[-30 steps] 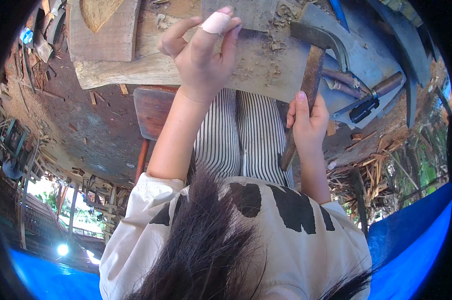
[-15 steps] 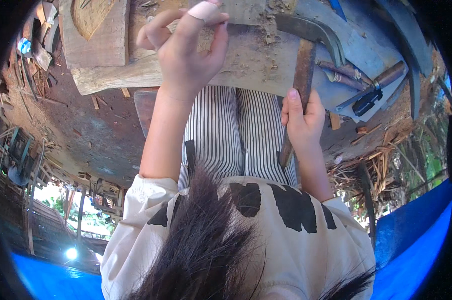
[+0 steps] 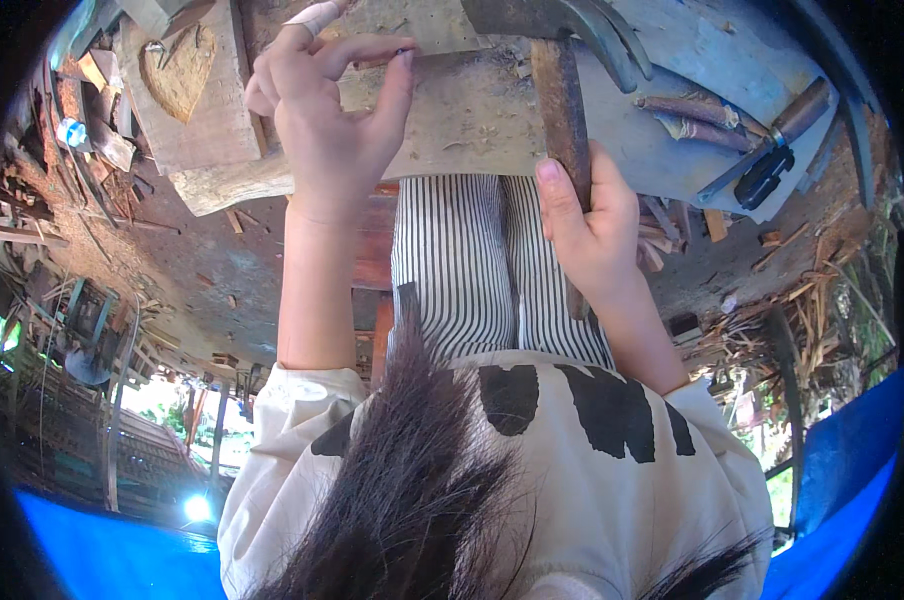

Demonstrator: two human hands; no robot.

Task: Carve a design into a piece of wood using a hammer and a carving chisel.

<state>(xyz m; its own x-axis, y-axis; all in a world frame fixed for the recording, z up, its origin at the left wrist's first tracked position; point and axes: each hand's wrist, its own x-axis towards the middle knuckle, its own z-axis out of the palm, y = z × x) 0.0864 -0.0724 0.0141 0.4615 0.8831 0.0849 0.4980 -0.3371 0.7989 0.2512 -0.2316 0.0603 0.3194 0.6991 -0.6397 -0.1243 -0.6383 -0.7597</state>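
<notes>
My right hand is wrapped round the wooden handle of a claw hammer. The hammer's dark metal head lies over the far part of a wooden board, its curved claw pointing right. Above the board's left part, my left hand pinches a small dark nail-like piece between thumb and forefinger. A pale bandage wraps one finger of that hand. Just beyond the fingertips, a thin dark bit shows on the board, too small to name.
At left lies a wooden piece with a heart-shaped hollow. On the right, a grey sheet bears brown sticks, a wooden-handled tool and a black clip-like object. Wood scraps litter the ground.
My left hand has shifted left, and its thumb and forefinger now show pinched together. The hammer has moved up and left in the picture, with my right hand still gripping it.
</notes>
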